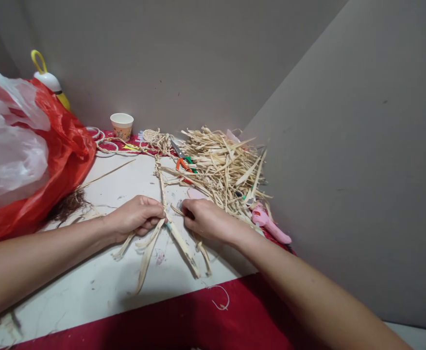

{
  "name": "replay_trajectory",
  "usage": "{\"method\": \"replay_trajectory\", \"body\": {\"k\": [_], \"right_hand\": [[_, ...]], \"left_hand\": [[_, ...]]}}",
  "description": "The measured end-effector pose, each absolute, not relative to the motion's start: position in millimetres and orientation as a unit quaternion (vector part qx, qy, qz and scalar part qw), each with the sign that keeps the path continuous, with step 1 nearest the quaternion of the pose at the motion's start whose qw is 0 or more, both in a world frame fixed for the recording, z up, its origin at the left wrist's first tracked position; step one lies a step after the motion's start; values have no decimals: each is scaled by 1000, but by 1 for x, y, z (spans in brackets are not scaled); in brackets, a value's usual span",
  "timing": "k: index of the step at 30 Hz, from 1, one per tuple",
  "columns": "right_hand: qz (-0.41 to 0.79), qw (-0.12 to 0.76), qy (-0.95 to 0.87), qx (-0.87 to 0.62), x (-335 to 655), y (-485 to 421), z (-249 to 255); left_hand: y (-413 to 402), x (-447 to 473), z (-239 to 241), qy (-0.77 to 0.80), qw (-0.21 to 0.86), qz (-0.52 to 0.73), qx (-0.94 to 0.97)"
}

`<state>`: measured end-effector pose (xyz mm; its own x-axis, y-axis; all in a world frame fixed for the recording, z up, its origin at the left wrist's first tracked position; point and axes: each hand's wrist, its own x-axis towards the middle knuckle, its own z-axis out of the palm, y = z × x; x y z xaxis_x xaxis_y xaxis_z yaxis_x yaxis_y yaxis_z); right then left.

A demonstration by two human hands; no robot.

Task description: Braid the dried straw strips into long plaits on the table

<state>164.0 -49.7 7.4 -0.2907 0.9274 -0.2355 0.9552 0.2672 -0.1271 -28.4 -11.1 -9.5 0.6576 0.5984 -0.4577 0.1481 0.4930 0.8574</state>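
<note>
My left hand (137, 217) is closed on several pale straw strips (150, 245) where a plaited straw braid (161, 182) ends. My right hand (204, 218) is closed too, pinching other strips of the same braid just to the right. The loose strip ends fan out toward me over the white board (99, 287). The braid runs away from my hands to a coil of plaited straw (154, 138) at the back.
A heap of loose straw (223, 167) lies at the back right, with orange-handled scissors (181, 160) on it and a pink glue gun (271, 226) beside it. A red and white plastic bag (26, 155) fills the left. A paper cup (122, 125) and white rings (105, 146) stand behind.
</note>
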Motion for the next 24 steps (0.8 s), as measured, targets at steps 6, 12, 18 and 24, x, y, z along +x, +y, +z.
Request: {"method": "replay_trajectory", "body": {"k": [6, 12, 18, 24], "right_hand": [[111, 18, 690, 715, 224, -16, 45], [245, -68, 572, 780, 300, 38, 86], [179, -174, 595, 764, 291, 32, 79], [-259, -48, 839, 477, 218, -19, 39]], "left_hand": [[-10, -28, -11, 383, 777, 137, 480], [-10, -29, -11, 386, 776, 136, 480], [-9, -29, -14, 374, 778, 135, 487], [-10, -29, -14, 376, 775, 138, 488]]}}
